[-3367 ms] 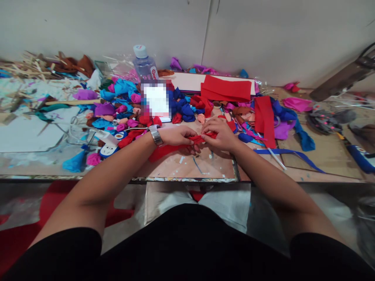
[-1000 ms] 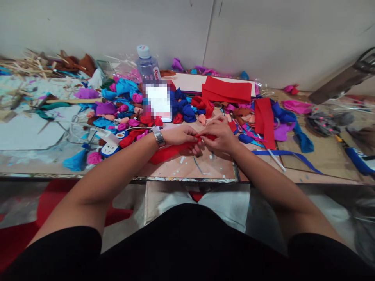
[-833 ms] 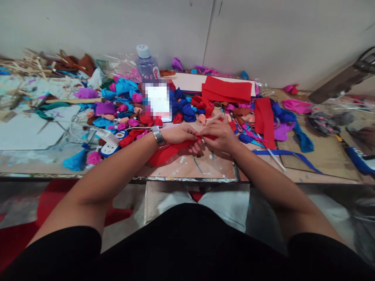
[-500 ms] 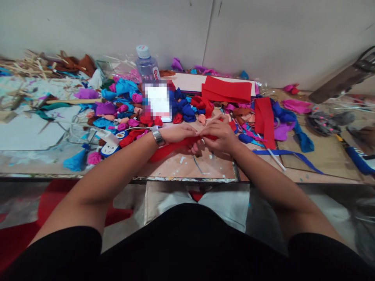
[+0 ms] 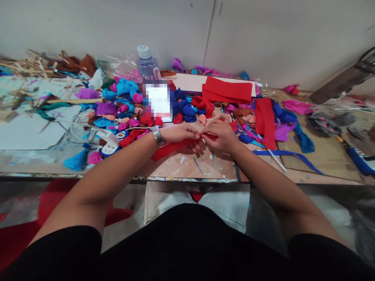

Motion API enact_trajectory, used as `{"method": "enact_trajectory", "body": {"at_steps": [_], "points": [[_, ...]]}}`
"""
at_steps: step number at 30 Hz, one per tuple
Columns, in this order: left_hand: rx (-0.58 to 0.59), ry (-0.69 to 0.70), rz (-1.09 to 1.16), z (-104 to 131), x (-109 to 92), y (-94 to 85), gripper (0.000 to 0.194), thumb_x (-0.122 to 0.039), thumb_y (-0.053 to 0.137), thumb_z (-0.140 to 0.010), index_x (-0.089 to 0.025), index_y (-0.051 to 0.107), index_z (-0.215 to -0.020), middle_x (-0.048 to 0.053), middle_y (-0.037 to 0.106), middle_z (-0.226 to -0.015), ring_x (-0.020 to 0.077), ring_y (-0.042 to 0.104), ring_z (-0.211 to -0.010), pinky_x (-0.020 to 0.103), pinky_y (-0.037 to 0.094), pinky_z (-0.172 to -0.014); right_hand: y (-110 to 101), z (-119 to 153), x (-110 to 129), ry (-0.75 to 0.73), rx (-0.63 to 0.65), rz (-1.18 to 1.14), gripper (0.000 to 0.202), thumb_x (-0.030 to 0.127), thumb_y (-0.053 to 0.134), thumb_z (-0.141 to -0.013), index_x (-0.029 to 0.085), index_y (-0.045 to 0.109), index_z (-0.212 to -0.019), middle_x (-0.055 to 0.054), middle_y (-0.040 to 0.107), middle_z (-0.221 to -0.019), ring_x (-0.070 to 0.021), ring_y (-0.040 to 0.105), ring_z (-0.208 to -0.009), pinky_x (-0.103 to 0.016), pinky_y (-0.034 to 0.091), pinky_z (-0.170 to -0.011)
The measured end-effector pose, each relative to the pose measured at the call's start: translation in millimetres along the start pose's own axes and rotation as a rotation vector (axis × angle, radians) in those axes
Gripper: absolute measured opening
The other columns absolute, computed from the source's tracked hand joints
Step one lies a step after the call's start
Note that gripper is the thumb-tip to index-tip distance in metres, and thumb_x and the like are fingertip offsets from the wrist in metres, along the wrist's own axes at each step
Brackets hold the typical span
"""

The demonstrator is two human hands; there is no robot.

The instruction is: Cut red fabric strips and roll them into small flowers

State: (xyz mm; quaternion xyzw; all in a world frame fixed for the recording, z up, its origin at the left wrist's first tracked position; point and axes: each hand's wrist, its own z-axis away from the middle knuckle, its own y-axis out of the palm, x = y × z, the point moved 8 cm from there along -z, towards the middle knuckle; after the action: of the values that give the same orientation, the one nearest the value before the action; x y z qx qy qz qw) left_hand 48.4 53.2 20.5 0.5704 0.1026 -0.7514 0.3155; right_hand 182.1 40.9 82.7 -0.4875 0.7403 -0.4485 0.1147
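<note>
A red crepe-paper strip [image 5: 171,150] runs beneath my left wrist and up between my two hands over the table. My left hand [image 5: 183,134] is closed on it, thumb and fingertips pinching near its end. Fingers bent, my right hand [image 5: 219,134] pinches the same strip right beside the left fingertips. The part of the paper inside the fingers is mostly hidden. Just beyond the hands lie rolled paper flowers, among them a peach one [image 5: 202,119] and several dark blue ones [image 5: 187,111].
A water bottle [image 5: 148,64] stands behind a lit phone [image 5: 159,101]. Folded red paper [image 5: 227,90] rests on a white box at the back, with another red strip [image 5: 265,121] to the right. A power strip [image 5: 109,149] with a plugged charger lies left, near a blue ribbon-like strip [image 5: 293,154] far right.
Both hands stay in nearly the same place. The fingertips have shifted slightly on the red strip, and the left fingers under it are a little more curled.
</note>
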Motion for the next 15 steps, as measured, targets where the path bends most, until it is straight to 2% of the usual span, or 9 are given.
{"method": "enact_trajectory", "body": {"at_steps": [5, 11, 15], "points": [[0.067, -0.034, 0.008, 0.2, 4.4, 3.9, 0.021, -0.027, 0.077, -0.099, -0.008, 0.078, -0.108, 0.020, 0.084, -0.103, 0.0237, 0.084, -0.091, 0.039, 0.066, -0.097, -1.9, 1.8, -1.4, -0.012, -0.024, -0.004, 0.014, 0.032, 0.067, -0.101, 0.025, 0.078, -0.095, -0.003, 0.083, -0.089, -0.0258, 0.074, -0.095, -0.055, 0.033, -0.109], [0.130, 0.026, -0.115, -0.8, 0.4, 10.1, 0.042, -0.048, 0.076, -0.101, -0.009, 0.079, -0.117, 0.021, 0.084, -0.112, 0.0215, 0.084, -0.095, 0.036, 0.066, -0.098, -0.8, 1.0, 0.0, -0.017, 0.001, -0.036, 0.015, 0.034, 0.069, -0.099, 0.025, 0.079, -0.092, -0.003, 0.081, -0.088, -0.0254, 0.073, -0.093, -0.053, 0.034, -0.107], [0.119, 0.084, -0.257, 0.5, -5.6, 13.0, 0.047, -0.053, 0.070, -0.103, -0.008, 0.079, -0.114, 0.020, 0.084, -0.110, 0.0192, 0.083, -0.092, 0.032, 0.066, -0.092, 1.6, 0.3, -1.0, 0.007, 0.037, -0.053, 0.017, 0.034, 0.069, -0.098, 0.024, 0.078, -0.087, -0.004, 0.079, -0.085, -0.0261, 0.071, -0.093, -0.053, 0.034, -0.106]]}}
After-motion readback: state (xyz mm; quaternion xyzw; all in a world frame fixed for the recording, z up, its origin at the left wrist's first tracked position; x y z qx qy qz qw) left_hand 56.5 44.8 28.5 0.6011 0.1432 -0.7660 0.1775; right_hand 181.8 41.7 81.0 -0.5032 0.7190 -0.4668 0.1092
